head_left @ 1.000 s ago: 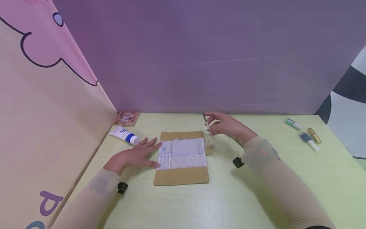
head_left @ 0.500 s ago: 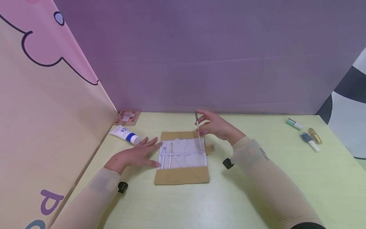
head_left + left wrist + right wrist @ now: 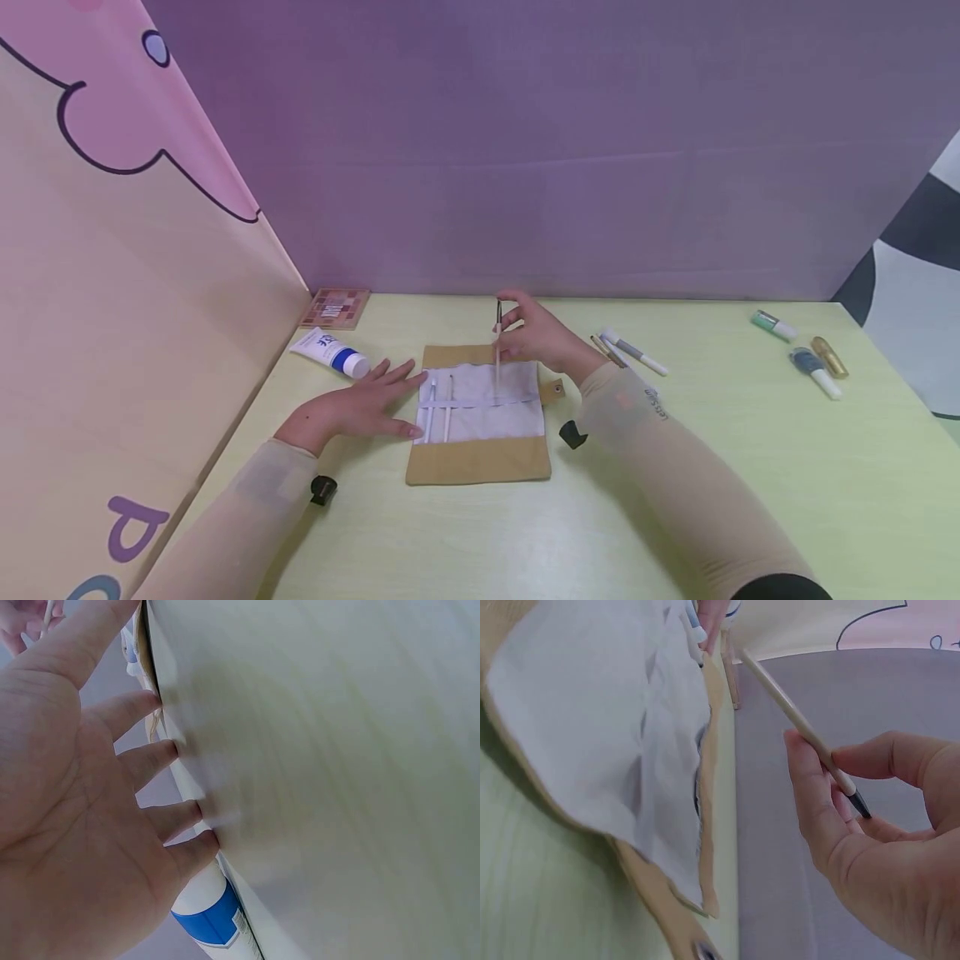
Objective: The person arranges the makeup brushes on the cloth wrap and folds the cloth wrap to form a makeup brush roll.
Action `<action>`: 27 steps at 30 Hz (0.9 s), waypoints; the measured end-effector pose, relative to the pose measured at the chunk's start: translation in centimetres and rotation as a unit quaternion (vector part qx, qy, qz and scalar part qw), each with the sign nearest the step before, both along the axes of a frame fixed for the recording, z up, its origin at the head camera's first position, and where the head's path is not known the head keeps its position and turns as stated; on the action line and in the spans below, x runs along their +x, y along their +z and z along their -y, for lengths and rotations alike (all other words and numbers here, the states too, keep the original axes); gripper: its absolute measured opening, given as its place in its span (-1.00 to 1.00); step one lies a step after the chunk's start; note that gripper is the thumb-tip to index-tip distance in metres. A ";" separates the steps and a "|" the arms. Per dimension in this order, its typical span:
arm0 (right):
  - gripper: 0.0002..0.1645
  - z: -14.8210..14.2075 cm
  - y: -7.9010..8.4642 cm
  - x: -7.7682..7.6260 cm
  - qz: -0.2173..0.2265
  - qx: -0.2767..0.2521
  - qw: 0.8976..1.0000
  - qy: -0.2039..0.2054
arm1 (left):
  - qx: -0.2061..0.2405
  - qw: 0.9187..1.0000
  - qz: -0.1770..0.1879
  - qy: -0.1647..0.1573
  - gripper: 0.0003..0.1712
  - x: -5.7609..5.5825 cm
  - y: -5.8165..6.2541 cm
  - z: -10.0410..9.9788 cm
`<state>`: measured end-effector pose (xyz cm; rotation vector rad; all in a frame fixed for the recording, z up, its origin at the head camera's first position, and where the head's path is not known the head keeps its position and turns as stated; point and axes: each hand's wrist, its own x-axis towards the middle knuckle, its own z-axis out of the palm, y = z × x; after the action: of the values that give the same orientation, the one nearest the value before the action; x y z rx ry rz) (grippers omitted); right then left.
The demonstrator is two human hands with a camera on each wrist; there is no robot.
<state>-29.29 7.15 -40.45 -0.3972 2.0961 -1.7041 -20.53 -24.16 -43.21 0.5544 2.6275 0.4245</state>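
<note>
A tan fabric roll (image 3: 480,461) with a white pocketed lining lies unrolled on the table. Two slim pale sticks (image 3: 447,410) sit upright in its left pockets. My left hand (image 3: 356,412) rests at the roll's left edge, fingers straight and spread, as the left wrist view also shows. Above the roll's far part, my right hand (image 3: 534,337) pinches a thin brush (image 3: 784,705) with a pale handle and a dark tapered tip. The dark end points up; in the head view the lower end overlaps the lining, and whether it touches a pocket I cannot tell.
At the back left are a white-and-blue tube (image 3: 330,352) and a reddish checked palette (image 3: 335,308). Several slim pens or brushes (image 3: 636,352) lie beyond my right wrist. Far right are green (image 3: 772,325) and dark (image 3: 815,372) small bottles and a gold tube (image 3: 828,357).
My right hand has moved left with the brush, from beside the roll to over it, and the brush has turned upright. Slim sticks behind the right arm have come into view. My left hand stays put.
</note>
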 end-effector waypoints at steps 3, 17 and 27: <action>0.09 0.6 -0.5 -0.2 0.002 -0.004 1.000 -0.009 | -0.005 1.000 0.002 0.002 0.21 0.0 0.0 -0.1; 0.00 3.3 -2.3 0.0 -0.016 -0.023 0.999 -0.033 | -0.005 1.000 0.002 0.006 0.22 -0.1 0.0 0.0; -0.08 4.0 -2.6 0.3 -0.006 0.006 1.000 -0.029 | -0.007 1.000 -0.002 -0.001 0.21 -0.2 -0.3 0.1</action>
<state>-28.94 3.18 -43.08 -0.3462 2.1455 -1.7256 -20.71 -24.29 -43.50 0.5535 2.6324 0.4032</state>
